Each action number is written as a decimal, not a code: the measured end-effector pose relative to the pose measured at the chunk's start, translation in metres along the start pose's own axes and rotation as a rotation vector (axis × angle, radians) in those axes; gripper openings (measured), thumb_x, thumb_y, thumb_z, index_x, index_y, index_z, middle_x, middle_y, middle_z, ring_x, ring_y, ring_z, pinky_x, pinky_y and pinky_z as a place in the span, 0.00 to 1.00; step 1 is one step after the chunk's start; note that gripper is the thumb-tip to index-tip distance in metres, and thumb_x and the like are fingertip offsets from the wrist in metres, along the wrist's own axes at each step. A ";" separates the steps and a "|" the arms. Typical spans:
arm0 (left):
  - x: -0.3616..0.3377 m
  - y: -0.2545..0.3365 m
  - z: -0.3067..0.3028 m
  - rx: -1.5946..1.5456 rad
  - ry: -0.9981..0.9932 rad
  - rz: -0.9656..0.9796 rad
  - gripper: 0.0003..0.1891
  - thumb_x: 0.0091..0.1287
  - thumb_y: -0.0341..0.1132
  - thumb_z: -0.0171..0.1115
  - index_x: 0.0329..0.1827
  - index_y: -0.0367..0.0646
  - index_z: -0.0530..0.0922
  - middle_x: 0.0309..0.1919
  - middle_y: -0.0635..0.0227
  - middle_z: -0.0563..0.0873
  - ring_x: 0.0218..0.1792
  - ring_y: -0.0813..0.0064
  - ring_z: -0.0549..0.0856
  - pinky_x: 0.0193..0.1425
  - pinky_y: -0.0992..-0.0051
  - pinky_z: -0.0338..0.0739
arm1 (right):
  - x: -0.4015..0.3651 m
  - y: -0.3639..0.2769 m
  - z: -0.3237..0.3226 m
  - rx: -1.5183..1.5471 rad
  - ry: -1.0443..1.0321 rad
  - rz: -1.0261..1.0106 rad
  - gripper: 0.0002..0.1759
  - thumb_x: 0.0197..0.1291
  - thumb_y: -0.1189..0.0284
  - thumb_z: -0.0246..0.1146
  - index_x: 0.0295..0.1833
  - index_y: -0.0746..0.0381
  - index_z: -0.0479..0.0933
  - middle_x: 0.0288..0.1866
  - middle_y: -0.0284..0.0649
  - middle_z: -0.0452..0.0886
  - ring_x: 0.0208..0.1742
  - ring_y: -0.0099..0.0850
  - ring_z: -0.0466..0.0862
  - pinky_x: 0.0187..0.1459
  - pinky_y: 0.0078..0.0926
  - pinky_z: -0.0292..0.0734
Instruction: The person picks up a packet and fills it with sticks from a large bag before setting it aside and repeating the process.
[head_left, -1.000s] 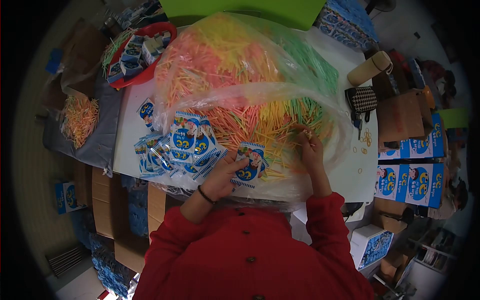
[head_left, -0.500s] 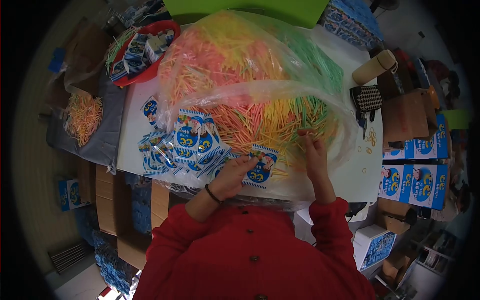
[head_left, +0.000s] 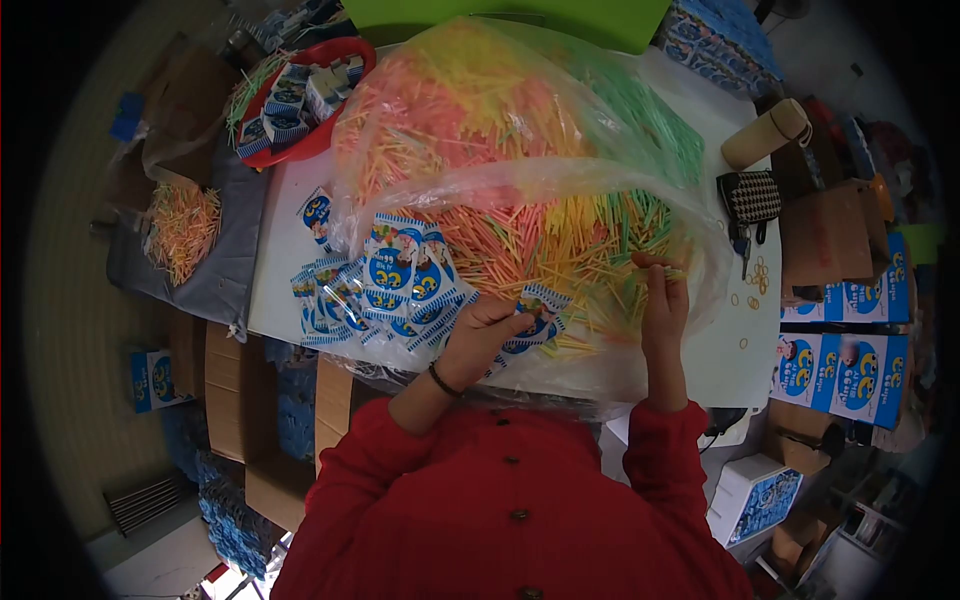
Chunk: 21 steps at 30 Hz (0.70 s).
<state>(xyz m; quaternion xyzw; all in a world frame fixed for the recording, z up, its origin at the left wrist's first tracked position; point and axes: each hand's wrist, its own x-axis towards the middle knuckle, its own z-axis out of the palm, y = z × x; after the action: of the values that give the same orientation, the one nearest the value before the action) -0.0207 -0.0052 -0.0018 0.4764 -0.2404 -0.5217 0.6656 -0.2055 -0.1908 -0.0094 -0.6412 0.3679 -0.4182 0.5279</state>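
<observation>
My left hand (head_left: 482, 343) is closed on a blue and white printed packet (head_left: 535, 315) over the front of the table. My right hand (head_left: 664, 305) is raised at the right side of the stick pile, fingers pinched around a few thin sticks (head_left: 672, 272). Between and beyond the hands, a large clear plastic bag (head_left: 560, 172) lies open over a heap of pink, yellow and green sticks (head_left: 500, 235). Left of my left hand, several printed packets (head_left: 400, 270) lie overlapping on the table.
A red basin (head_left: 300, 150) with small packets stands at the back left. More sticks (head_left: 183, 230) lie on a grey cloth at the left. At the right are a beige bottle (head_left: 765, 135), a checked pouch (head_left: 752, 196), rubber bands (head_left: 758, 280) and printed boxes (head_left: 840, 375).
The whole view has shifted, moving the table and its contents rightward in the frame. The packet in my left hand now sits tilted, partly behind the fingers. My right hand still pinches at the sticks.
</observation>
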 end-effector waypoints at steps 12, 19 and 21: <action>0.000 -0.002 0.001 0.436 -0.162 0.148 0.11 0.66 0.23 0.61 0.50 0.35 0.83 0.34 0.72 0.86 0.33 0.88 0.80 0.37 0.84 0.74 | -0.031 -0.067 0.054 0.514 -0.411 0.061 0.11 0.77 0.65 0.42 0.44 0.59 0.64 0.49 0.47 0.82 0.65 0.42 0.74 0.66 0.40 0.64; -0.002 -0.001 0.002 0.413 -0.129 0.186 0.11 0.69 0.26 0.59 0.52 0.38 0.82 0.32 0.74 0.85 0.33 0.87 0.80 0.38 0.84 0.75 | -0.039 -0.062 0.063 0.446 -0.437 0.049 0.09 0.77 0.67 0.44 0.44 0.60 0.64 0.42 0.43 0.80 0.55 0.35 0.77 0.62 0.36 0.67; -0.002 -0.006 0.004 0.364 -0.113 0.167 0.11 0.71 0.27 0.57 0.53 0.37 0.81 0.35 0.74 0.86 0.35 0.87 0.81 0.41 0.84 0.76 | -0.033 -0.044 0.058 0.646 -0.262 0.223 0.09 0.76 0.66 0.45 0.45 0.60 0.64 0.40 0.39 0.79 0.46 0.31 0.78 0.51 0.37 0.73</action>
<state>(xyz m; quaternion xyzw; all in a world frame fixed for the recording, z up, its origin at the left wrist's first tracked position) -0.0278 -0.0049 -0.0053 0.5372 -0.4061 -0.4386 0.5951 -0.1629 -0.1314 0.0232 -0.4453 0.2137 -0.3672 0.7882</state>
